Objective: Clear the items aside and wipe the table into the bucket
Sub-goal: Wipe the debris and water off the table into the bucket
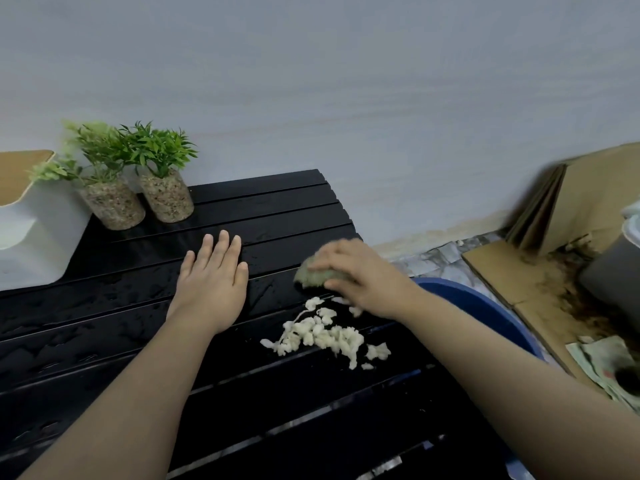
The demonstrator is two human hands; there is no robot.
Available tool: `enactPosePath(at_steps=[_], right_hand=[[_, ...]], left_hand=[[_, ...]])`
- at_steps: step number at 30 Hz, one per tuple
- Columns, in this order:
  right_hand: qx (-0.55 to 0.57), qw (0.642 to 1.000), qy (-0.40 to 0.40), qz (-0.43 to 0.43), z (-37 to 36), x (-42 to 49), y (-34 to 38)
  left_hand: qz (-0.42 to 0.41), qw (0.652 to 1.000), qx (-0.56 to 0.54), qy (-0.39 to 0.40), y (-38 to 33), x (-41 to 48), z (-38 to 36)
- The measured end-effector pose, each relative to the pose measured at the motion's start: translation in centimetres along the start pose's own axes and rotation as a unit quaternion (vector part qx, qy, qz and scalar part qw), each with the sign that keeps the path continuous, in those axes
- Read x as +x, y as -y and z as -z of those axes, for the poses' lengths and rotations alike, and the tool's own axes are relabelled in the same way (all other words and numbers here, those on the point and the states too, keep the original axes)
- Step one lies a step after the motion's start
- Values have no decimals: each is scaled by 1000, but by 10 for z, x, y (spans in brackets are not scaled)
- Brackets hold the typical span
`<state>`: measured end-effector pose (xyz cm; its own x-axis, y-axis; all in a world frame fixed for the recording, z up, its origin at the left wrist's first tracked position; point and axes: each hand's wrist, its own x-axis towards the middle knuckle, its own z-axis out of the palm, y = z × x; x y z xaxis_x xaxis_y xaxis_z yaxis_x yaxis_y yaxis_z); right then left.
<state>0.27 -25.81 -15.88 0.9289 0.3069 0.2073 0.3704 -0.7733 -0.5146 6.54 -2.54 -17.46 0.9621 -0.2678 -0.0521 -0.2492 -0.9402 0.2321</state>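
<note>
Single head cam — looks fwd & down, close over the table (104, 341), wall behind.

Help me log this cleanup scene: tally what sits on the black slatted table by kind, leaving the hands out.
potted plants: 2
white box: 1
sponge: 1
pile of white scraps: 1
Total: 5

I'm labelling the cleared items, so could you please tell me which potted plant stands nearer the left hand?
The darker-leaved plant, the right one of the pair; the paler-leaved plant stands beside the white box, farther from the left hand.
</note>
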Motion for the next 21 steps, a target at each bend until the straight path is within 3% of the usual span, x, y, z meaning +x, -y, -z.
enactPosePath(at_steps=[4,8,13,18,21], right_hand=[[73,995,72,17,16,-42,24],[97,993,-46,-56,24,-8,15],[32,995,-38,-85,-10,29,7],[38,993,108,42,-10,-9,43],[54,986,151,50,9,-14,44]], left_hand=[[-1,1000,-4,17,1,0,1],[-14,991,-131,25,1,-12,18],[-8,996,-85,-19,-7,-81,19],[6,999,-44,-22,-6,-135,1],[14,999,-41,-25,-6,-137,-2]])
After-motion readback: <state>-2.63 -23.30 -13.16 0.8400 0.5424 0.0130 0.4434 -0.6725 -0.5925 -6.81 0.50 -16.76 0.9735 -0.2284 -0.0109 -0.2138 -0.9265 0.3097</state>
